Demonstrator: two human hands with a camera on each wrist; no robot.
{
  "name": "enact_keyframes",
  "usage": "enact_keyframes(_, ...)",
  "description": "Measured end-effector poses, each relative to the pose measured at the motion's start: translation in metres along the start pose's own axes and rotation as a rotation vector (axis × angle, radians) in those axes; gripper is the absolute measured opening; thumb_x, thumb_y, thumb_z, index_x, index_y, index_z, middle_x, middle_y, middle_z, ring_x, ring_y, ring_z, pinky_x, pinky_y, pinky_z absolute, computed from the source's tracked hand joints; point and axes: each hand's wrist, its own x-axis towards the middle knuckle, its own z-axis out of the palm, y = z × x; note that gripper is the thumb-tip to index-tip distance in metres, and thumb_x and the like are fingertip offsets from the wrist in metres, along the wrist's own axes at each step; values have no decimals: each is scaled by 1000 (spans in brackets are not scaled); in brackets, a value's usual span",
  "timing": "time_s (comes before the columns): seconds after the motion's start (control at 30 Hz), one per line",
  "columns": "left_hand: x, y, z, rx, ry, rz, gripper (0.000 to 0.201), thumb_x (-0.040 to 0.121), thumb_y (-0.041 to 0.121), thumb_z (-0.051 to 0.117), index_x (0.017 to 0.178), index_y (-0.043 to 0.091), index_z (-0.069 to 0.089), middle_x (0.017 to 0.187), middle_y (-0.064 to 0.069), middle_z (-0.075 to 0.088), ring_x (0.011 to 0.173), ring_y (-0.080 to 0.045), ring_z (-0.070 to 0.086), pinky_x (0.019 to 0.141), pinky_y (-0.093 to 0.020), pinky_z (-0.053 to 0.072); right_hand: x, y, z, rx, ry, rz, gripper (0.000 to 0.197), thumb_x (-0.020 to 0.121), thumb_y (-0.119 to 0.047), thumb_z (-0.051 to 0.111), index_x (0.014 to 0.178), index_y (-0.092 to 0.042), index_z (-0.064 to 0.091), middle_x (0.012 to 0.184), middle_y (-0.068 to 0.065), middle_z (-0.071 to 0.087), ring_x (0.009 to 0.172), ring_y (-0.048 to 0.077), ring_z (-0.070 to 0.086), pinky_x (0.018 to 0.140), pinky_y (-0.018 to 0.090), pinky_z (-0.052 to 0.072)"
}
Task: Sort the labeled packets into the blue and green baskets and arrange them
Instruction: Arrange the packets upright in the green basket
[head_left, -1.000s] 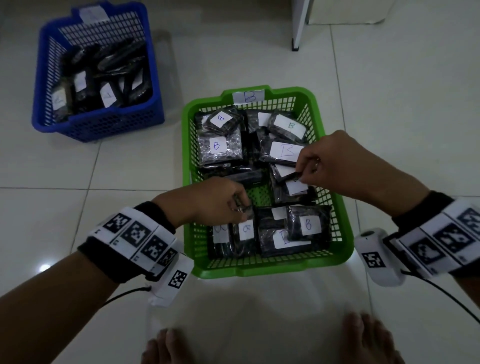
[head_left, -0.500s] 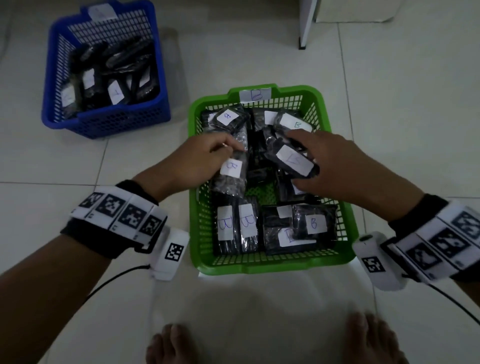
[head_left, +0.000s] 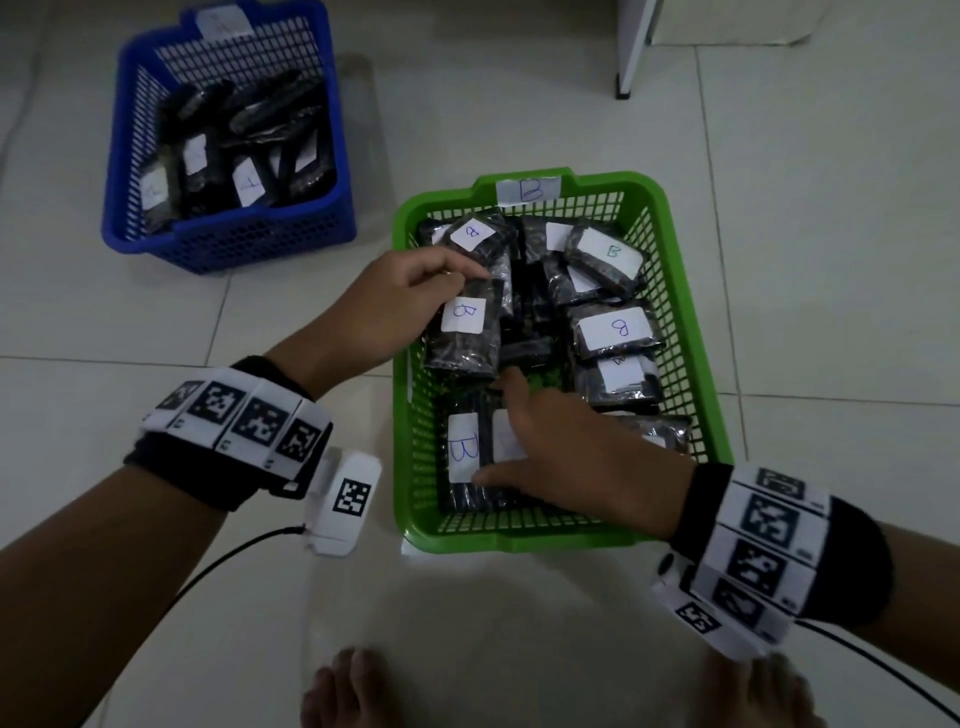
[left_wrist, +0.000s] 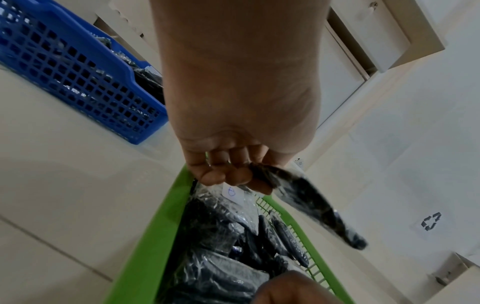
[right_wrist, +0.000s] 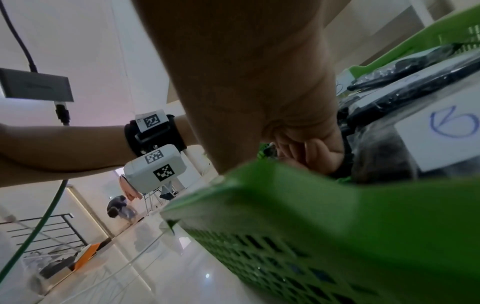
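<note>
Two baskets sit on the floor: one blue basket far left, one green basket nearer, to the right. About ten B-labelled packets show in the green one; the blue one's dark packets overlap, uncountable. Two hands and two bare feet show.

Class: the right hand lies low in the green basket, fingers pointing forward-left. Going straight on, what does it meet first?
Probably the packet that the left hand holds; depth is unclear, so the right hand might pass beneath it.
</note>
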Motion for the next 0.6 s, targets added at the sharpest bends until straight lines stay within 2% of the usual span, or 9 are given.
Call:
enact_keyframes(0.07,1,0,2,0,4,10,26,105,19,50,112,28,73,108,13,72,95,-1,68,78,-14,48,2,-1,0,-2,-21,12,70,85,-50,70,132,-10,36,103,6,62,93,25,62,66,29,38)
enact_keyframes(0.17,1,2,4,-4,14,22,25,105,19,52,112,28,73,87,21,72,75,8,64,67,-9,43,2,1,-4,-84,-59,-7,52,86,-51,68,117,-12,53,106,7,65,96,25,64,69,28,42)
enact_keyframes(0.23,1,2,5,5,20,34,24,104,19,53,113,28,73,81,25,70,70,11,61,67,-9,41,1,5,-17,-109,-89,-47,45,86,-54,67,105,-13,60,89,1,64,82,17,65,67,28,46)
enact_keyframes(0.27,1,2,5,6,20,41,23,104,19,54,113,28,73,80,26,70,70,11,60,67,-9,41,-1,7,-29,-93,-97,-63,41,85,-51,69,103,-14,64,79,-5,61,73,9,62,66,27,47)
enact_keyframes(0.33,1,1,7,7,10,47,22,103,19,55,115,27,72,75,28,68,68,11,60,66,-6,40,-7,14,-56,-64,-79,-91,30,82,-41,76,100,-18,70,68,-14,56,60,-5,52,61,19,43)
enact_keyframes(0.43,1,0,9,31,-1,42,22,103,24,56,115,33,72,75,23,69,63,0,58,66,-14,45,-22,22,-89,-54,62,-162,19,74,-28,84,89,-22,75,70,-13,65,61,-2,59,62,13,47)
enact_keyframes(0.5,2,-1,11,42,4,46,22,103,28,55,113,38,72,79,14,71,66,-24,58,66,-23,47,-29,29,-101,-25,124,-160,22,69,-29,87,86,-23,75,71,-14,66,63,-1,61,61,8,44)
enact_keyframes(0.53,2,-1,11,48,11,46,22,103,29,55,113,38,72,79,15,71,66,-27,55,65,-20,46,-31,31,-104,-39,132,-129,27,67,-33,88,88,-23,74,73,-13,66,65,0,61,61,8,42)
enact_keyframes(0.6,2,0,13,55,21,41,22,103,27,54,113,35,72,71,24,67,61,-15,50,59,-12,40,-31,40,-102,-147,95,-16,41,64,-47,86,93,-24,69,84,-11,64,72,1,57,64,15,42)
